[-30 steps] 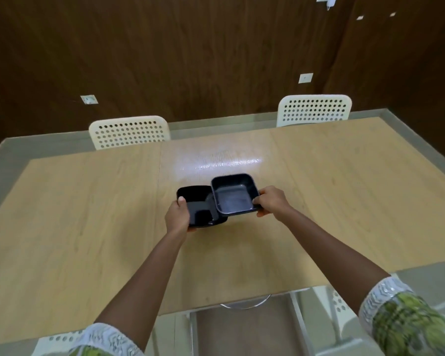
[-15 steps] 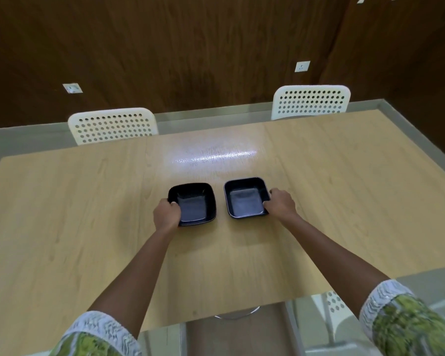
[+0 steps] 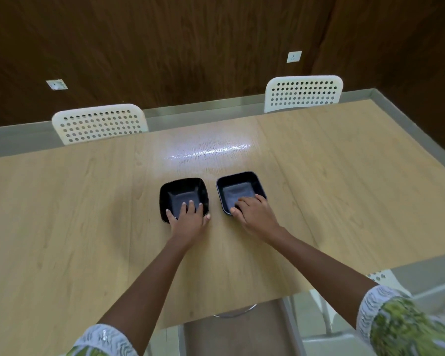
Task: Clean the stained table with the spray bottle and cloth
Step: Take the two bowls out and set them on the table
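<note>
Two black square bowls stand side by side on the light wooden table (image 3: 62,214). My left hand (image 3: 188,217) lies over the near rim of the left bowl (image 3: 183,188), fingers spread inside it, thumb outside at its near right corner. At the near left corner of the right bowl (image 3: 242,183) sits my right hand (image 3: 254,211), its fingers inside and its thumb outside the rim. Both bowls look empty. No spray bottle or cloth shows in this view.
Two white perforated chairs (image 3: 99,123) (image 3: 303,92) stand at the table's far side against a dark wooden wall. Another white chair (image 3: 385,278) is partly seen below the near right edge. A bright glare patch (image 3: 208,151) lies beyond the bowls.
The right bowl overlapped the left one; both were then set down apart. My hands have since shifted from the bowls' outer edges to their near rims, fingers now reaching inside.
</note>
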